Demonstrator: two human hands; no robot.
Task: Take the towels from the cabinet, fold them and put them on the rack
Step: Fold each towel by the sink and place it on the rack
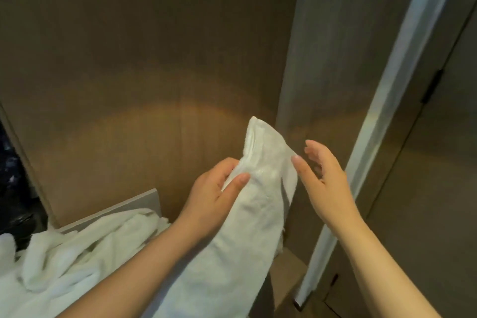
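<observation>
- The left hand (219,188) is gripping a long white terry towel (258,227) near its upper end, thumb across the front and fingers curled behind. It is probably holding the cloth high so the rest is hanging free and straightening under its own weight.
- The right hand (325,178) is standing open just beside the towel's right edge, fingers loosely spread and holding nothing. Its thumb tip is lying at that edge, though I cannot tell whether it is touching. It appears to be reaching for the side hem to begin a fold.
- The towel's hemmed top end is sticking up above the left hand, in front of the brown wood-grain back panel (154,59). Its lower part is running out of the bottom of the view.
- A heap of crumpled white towels (77,253) is lying at lower left against a pale grey board (134,204), apparently waiting its turn.
- Open room is showing above the hands. A pale vertical frame strip (382,111) is standing near the right hand, likely limiting a wide spread that way.
- The rack is not showing.
</observation>
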